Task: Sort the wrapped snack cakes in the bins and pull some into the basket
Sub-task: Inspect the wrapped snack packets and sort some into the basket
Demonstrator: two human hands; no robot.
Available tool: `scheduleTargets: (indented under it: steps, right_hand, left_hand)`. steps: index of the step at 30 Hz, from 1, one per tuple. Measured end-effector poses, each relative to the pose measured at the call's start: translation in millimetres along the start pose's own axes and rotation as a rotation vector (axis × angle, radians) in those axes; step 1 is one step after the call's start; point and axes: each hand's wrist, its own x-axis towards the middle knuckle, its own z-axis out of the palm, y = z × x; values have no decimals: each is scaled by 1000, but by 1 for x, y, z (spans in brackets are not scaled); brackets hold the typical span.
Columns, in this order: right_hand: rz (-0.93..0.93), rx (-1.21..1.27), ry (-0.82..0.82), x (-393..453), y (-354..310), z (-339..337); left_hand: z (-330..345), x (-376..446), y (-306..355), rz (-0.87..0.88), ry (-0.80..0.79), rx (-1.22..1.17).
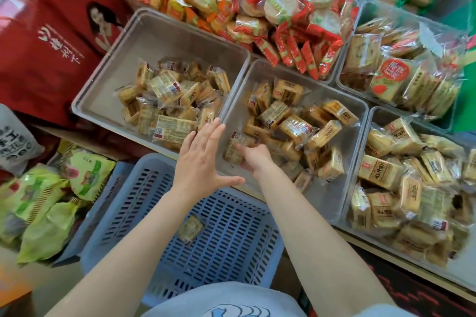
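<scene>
Two clear plastic bins hold tan wrapped snack cakes: the left bin (108, 69) and the middle bin (332, 203). My left hand (203, 162) is spread flat with straight fingers over the near corner where the two bins meet, above the blue slotted basket (144, 203). My right hand (253, 159) reaches into the middle bin, fingers curled round a wrapped snack cake (235, 147) at the bin's near left side. A single wrapped cake (190, 229) lies on the basket's floor.
A third bin (360, 170) of the same cakes stands at the right. Behind lie heaps of red and orange wrapped round cakes (270, 2) and a bin of larger packs (401, 69). Green snack bags (46, 203) lie at the left, beside a red carton (38, 33).
</scene>
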Motion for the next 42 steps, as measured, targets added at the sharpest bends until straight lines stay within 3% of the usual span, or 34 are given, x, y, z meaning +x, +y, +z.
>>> scheduleTargets:
  steps: [5,14,19,22,26,30,37,42]
  right_hand:
    - [7,-37,81,7,1,6]
    - [12,65,-32,-2,1,4]
    - [-80,103,-89,-36,-1,-5]
    - [-233,132,-111,-73,-2,-19]
    - [-415,124,-184,-120,1,-31]
    - [-476,101,-293,-169,13,-20]
    - [-427,32,-383,-205,63,-21]
    - [-318,137,-482,-226,88,-23]
  left_hand:
    - [3,0,0,-11,0,-5]
    - [2,0,0,-9,20,-18]
    - [-6,0,2,-22,-53,-40]
    - [-23,-4,8,-81,-69,-286]
    - [-50,-35,32,-175,85,-650]
    - [-66,-72,47,-400,-20,-1085]
    - [-66,-144,19,-628,-63,-1492]
    - [-63,-188,17,-778,-35,-1590]
